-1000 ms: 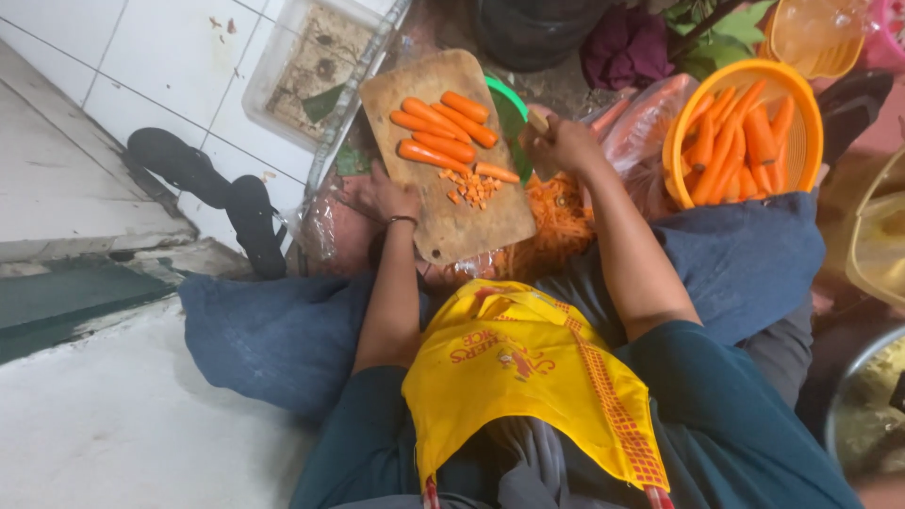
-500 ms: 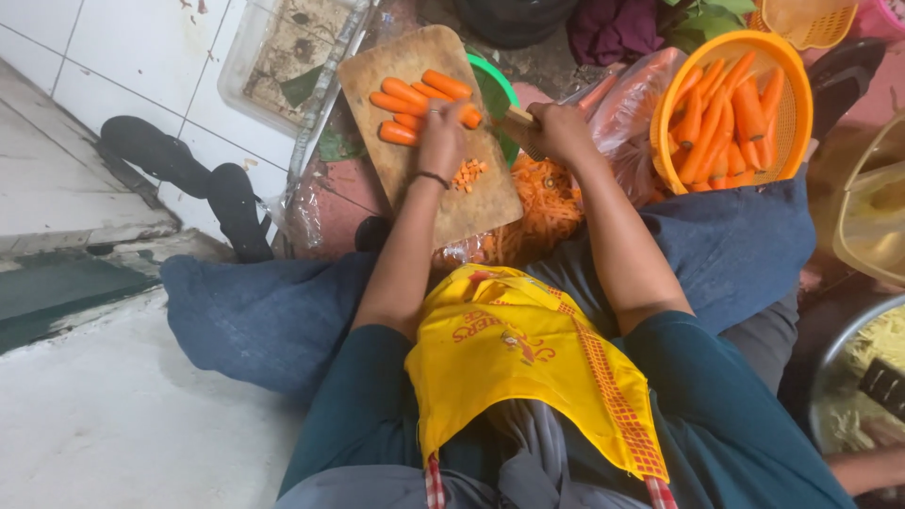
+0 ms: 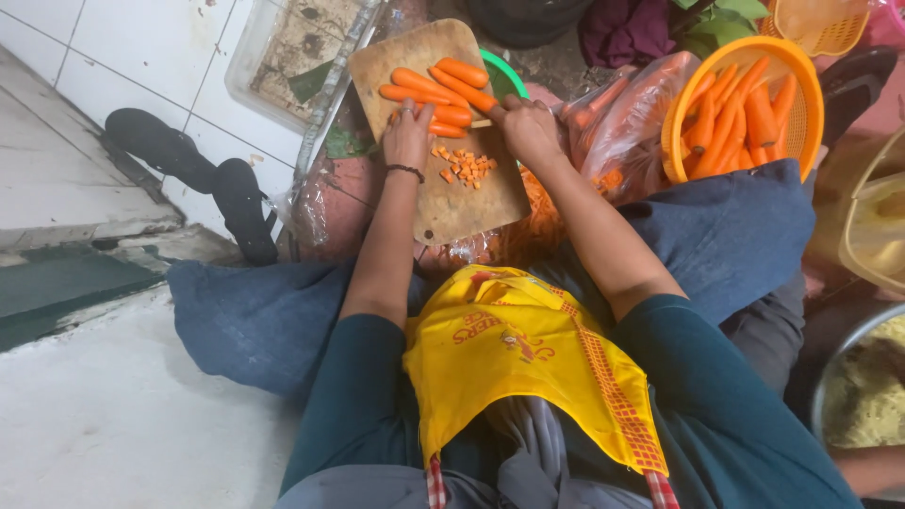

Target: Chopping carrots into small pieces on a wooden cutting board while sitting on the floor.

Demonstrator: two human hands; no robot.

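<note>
bare board (image 3: pixel 452 212) near edge, whole carrots (image 3: pixel 436 94) crowding far end

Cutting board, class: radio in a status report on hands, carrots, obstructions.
Left hand pinning carrots on cutting board. Right hand gripping a handle, blade hidden. Diced carrot pieces between hands; nothing obstructing.

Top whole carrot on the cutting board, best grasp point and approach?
Grip the top carrot across its thick middle, coming from above and the far board edge. It lies flat, running left to right on the wooden cutting board, its far side free. The near side is crowded by other carrots; the left hand and the right hand block that approach.
</note>
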